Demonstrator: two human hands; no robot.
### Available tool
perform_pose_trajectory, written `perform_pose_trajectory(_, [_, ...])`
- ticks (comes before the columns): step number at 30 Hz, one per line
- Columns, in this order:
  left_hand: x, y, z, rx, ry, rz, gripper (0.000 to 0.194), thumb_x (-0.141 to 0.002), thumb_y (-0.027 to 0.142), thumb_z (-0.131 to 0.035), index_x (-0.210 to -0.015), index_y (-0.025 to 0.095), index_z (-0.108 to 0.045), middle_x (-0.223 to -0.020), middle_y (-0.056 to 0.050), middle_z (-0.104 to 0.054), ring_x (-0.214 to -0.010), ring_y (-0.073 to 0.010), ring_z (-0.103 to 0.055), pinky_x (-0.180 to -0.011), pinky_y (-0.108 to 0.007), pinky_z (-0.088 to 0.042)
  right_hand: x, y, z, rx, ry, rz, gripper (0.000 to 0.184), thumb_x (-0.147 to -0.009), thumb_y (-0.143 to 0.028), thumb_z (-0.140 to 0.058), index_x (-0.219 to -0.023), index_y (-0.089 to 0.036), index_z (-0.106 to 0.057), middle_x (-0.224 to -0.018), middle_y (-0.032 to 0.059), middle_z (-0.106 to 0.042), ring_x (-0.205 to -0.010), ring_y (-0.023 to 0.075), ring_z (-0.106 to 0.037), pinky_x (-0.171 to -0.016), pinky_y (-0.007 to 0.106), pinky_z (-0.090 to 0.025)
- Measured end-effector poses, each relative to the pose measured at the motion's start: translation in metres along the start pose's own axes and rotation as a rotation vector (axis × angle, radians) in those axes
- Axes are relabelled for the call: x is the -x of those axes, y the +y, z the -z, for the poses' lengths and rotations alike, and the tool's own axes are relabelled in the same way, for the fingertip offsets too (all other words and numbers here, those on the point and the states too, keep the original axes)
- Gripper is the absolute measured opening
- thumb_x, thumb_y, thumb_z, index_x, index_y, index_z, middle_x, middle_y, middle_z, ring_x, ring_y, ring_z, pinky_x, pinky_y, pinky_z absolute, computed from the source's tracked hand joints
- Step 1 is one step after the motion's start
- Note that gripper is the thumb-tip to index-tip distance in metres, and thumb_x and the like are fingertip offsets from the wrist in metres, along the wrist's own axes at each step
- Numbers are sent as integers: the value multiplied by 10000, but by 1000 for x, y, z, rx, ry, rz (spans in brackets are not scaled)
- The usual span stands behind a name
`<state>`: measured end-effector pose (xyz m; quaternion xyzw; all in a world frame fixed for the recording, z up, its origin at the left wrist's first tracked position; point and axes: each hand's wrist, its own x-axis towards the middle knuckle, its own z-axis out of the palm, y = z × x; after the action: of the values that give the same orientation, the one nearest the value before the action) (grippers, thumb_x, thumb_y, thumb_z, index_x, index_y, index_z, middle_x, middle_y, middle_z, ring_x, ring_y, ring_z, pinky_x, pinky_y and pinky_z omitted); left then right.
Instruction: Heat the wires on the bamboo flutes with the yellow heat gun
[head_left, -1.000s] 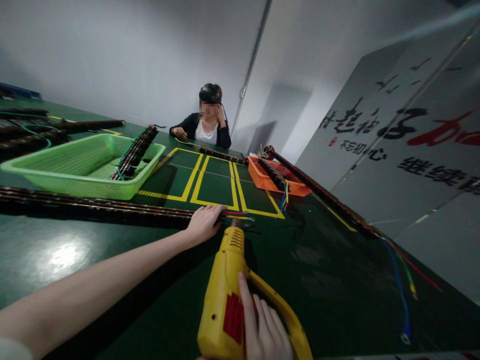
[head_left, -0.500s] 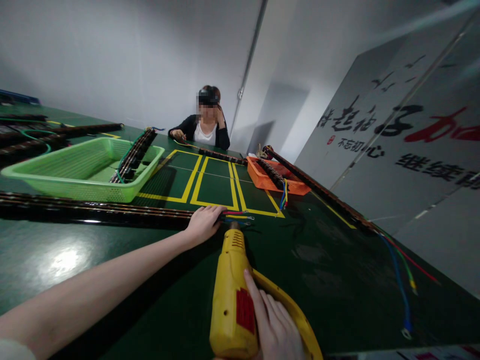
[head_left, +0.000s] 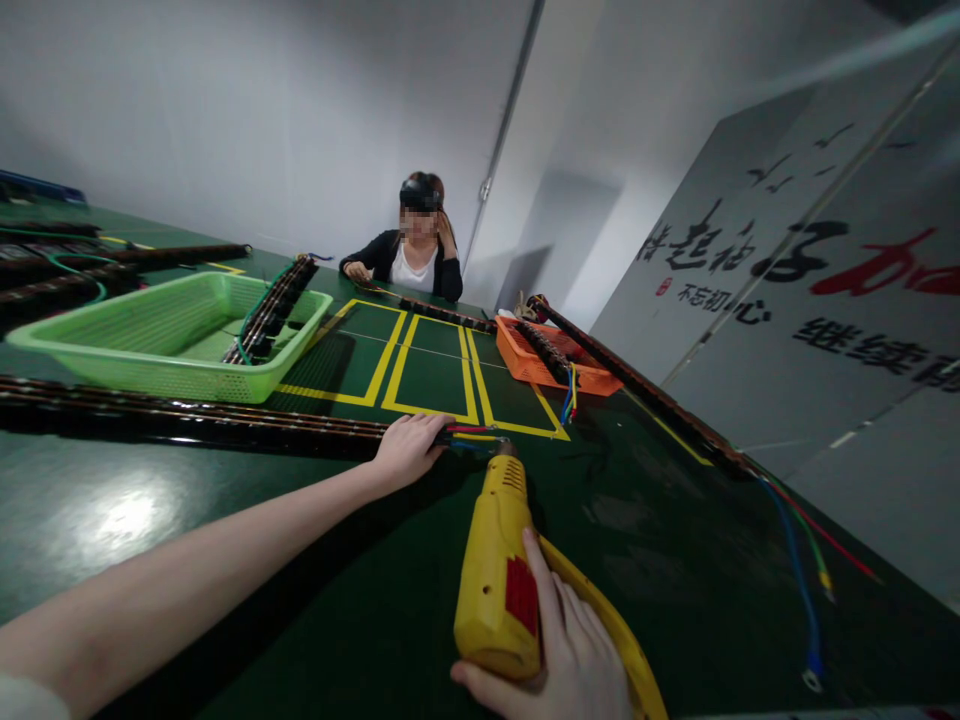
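My right hand [head_left: 576,640] is wrapped around the handle of a yellow heat gun [head_left: 491,570] with a red label on its side. Its metal nozzle [head_left: 506,447] points away from me, right by the ring-terminal tips of several coloured wires [head_left: 469,430]. Those red, yellow and blue wires stick out of the right end of a long dark bar [head_left: 225,425] lying across the table. My left hand [head_left: 407,450] is closed over that end, where the wires come out; its fingertips are partly hidden.
Behind the bar stands a green basket [head_left: 135,378] with a dark wired piece inside. Farther right is an orange basket [head_left: 517,355] with another. A long bar [head_left: 660,390] with loose wires lies along the right edge. Across the green table [head_left: 600,580] sits a person [head_left: 412,262].
My right hand has moved the heat gun to the right, so its nozzle has gone from near the wires' base to their terminal tips. My left hand stays on the bar's end.
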<state>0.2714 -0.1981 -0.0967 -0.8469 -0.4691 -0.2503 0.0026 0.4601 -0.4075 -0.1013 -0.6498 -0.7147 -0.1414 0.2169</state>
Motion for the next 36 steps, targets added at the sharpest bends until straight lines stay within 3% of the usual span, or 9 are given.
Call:
perform_pose_trajectory(12, [0,4,4,54,7,45,427,-789,233,-557,-1207,224,-476,-1164,-42,-625,-1062,-227,-582,-886,-359,-440,10,-10,-14,98,76,110,1201,-588,-866,-491,-1463,-105,-181,-1101,149,-634,-905,324,-633,-771,426,-515])
perform_pose_trajectory(18, [0,4,4,58,-17,20,451,-763,186,-519,-1211,205,-465,-1166,-52,-615,-1081,-226,-564,-914,-361,-421,16,-25,-22,126,119,169,1248,-606,-941,-239,-1469,-45,-127,-1044,175,-648,-900,332,-637,-766,432,-520])
perform_pose_trajectory(21, [0,3,4,26,-22,2,444,-779,172,-495,-1222,191,-455,-1179,-69,-604,-1095,-233,-552,-919,-372,-412,17,-26,-23,151,116,203,1116,-717,-858,-249,-1474,-48,-119,-1043,166,-651,-899,317,-638,-761,409,-524])
perform_pose_trajectory(25, [1,4,4,-4,-17,-10,445,-797,165,-481,-1240,189,-440,-1216,-78,-585,-1127,-239,-531,-907,-381,-413,16,-23,-23,212,113,233,794,-889,-548,-369,-1488,-110,-86,-1030,127,-661,-899,280,-644,-762,377,-529])
perform_pose_trajectory(36, [-3,1,2,-65,-54,18,434,-822,161,-503,-1247,207,-424,-1157,-93,-620,-1066,-263,-557,-870,-381,-435,17,-20,-25,218,107,242,692,-919,-453,-367,-1486,-131,-134,-1036,121,-664,-910,263,-650,-766,359,-536])
